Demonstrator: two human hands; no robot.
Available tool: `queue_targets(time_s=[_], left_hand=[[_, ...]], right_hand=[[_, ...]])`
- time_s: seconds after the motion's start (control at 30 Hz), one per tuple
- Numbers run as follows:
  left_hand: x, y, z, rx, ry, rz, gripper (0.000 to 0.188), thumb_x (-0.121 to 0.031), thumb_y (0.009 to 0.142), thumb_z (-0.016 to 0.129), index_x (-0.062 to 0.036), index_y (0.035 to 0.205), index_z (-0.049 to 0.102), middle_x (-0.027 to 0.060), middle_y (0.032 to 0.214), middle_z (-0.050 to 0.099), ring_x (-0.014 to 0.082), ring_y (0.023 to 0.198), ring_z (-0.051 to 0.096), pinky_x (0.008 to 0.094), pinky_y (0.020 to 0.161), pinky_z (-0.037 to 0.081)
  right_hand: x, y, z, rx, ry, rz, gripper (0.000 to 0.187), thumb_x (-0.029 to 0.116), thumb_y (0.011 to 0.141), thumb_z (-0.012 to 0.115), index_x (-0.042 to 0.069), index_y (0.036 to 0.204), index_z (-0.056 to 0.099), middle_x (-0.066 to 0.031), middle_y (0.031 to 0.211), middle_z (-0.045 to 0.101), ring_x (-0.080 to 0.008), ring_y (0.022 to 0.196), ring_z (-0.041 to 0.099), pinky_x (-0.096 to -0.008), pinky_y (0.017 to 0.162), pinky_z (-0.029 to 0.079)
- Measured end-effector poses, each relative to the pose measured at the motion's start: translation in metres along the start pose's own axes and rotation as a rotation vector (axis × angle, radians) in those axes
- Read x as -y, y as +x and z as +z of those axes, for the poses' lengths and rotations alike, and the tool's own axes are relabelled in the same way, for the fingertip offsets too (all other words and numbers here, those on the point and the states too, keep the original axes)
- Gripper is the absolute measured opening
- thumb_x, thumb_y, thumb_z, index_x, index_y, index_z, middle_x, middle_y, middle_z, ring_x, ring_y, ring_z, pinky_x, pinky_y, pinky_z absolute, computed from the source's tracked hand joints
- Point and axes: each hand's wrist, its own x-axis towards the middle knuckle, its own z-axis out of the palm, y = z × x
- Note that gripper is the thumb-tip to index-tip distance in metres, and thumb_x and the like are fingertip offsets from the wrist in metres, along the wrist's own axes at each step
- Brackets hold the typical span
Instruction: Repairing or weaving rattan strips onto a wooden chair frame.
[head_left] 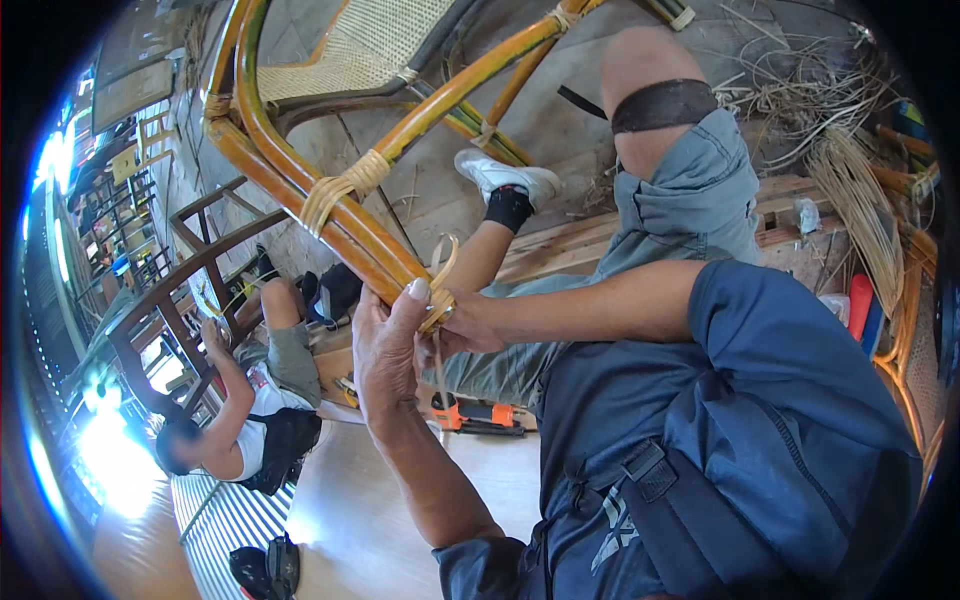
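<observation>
while the left hand (385, 345) grips the rattan chair frame (300, 190) at its lower end, the right hand (462, 325) pinches the cane strip (441, 262) wrapping there; slack tension could loosen the binding.

Your left hand (388, 345) and right hand (462, 325) crowd one spot on the rattan chair frame (300, 180), with the loose cane strip (441, 262) looped between them, so there's no gap there. Above, the crossing rails (480, 70) and woven seat panel (360, 45) block passage. Your raised knee (650, 70) and shin (480, 250) close off the right. Open room lies below your left forearm, over the pale floor (350, 510). The orange power tool (478, 415) lies there, and a seated person (250, 420) sits further left.
</observation>
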Motion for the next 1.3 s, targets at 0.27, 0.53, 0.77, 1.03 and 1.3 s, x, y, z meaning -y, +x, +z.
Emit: queue_targets(time_s=[0.27, 0.53, 0.77, 1.03, 1.3], left_hand=[[0.001, 0.007, 0.008, -0.025, -0.001, 0.052, 0.060, -0.028, 0.073, 0.065, 0.0048, 0.117, 0.042, 0.0105, 0.098, 0.053, 0.0162, 0.088, 0.052, 0.0282, 0.081, 0.042], [0.002, 0.016, 0.009, 0.008, 0.028, -0.013, 0.066, -0.031, 0.069, 0.068, 0.0051, 0.117, 0.042, 0.0127, 0.103, 0.054, 0.0188, 0.093, 0.054, 0.0301, 0.085, 0.042], [-0.004, 0.014, 0.013, -0.037, 0.029, -0.063, 0.068, -0.032, 0.066, 0.070, 0.0051, 0.116, 0.043, 0.0115, 0.103, 0.054, 0.0190, 0.094, 0.054, 0.0310, 0.088, 0.041], [-0.015, 0.009, 0.008, -0.083, 0.159, -0.178, 0.066, -0.033, 0.065, 0.070, 0.0044, 0.113, 0.045, 0.0116, 0.099, 0.055, 0.0193, 0.093, 0.055, 0.0317, 0.086, 0.042], [-0.012, 0.014, 0.009, -0.070, 0.165, -0.145, 0.063, -0.033, 0.066, 0.067, 0.0053, 0.111, 0.045, 0.0132, 0.100, 0.056, 0.0191, 0.092, 0.054, 0.0322, 0.085, 0.041]], right_hand=[[0.014, -0.007, -0.003, -0.094, -0.330, 0.025, 0.023, 0.029, 0.087, 0.043, 0.009, 0.078, 0.048, -0.0026, 0.055, 0.042, -0.0152, 0.043, 0.042, -0.0281, 0.037, 0.033], [-0.066, 0.041, -0.044, -0.159, -1.023, -0.502, 0.027, 0.011, 0.071, 0.050, 0.000, 0.096, 0.055, -0.0245, 0.083, 0.059, -0.0343, 0.085, 0.059, -0.0403, 0.076, 0.045], [-0.068, 0.077, -0.042, 0.089, -0.321, -0.410, 0.034, 0.020, 0.080, 0.056, 0.008, 0.112, 0.053, -0.0137, 0.102, 0.060, -0.0212, 0.090, 0.057, -0.0319, 0.083, 0.044], [-0.086, 0.082, -0.037, 0.222, 0.350, -0.178, 0.042, 0.025, 0.081, 0.054, 0.000, 0.114, 0.050, -0.0128, 0.105, 0.060, -0.0229, 0.095, 0.059, -0.0345, 0.087, 0.046], [-0.077, 0.063, -0.002, 0.080, 0.057, -0.347, 0.042, 0.025, 0.080, 0.055, 0.000, 0.113, 0.050, -0.0142, 0.105, 0.060, -0.0244, 0.095, 0.059, -0.0342, 0.087, 0.045]])
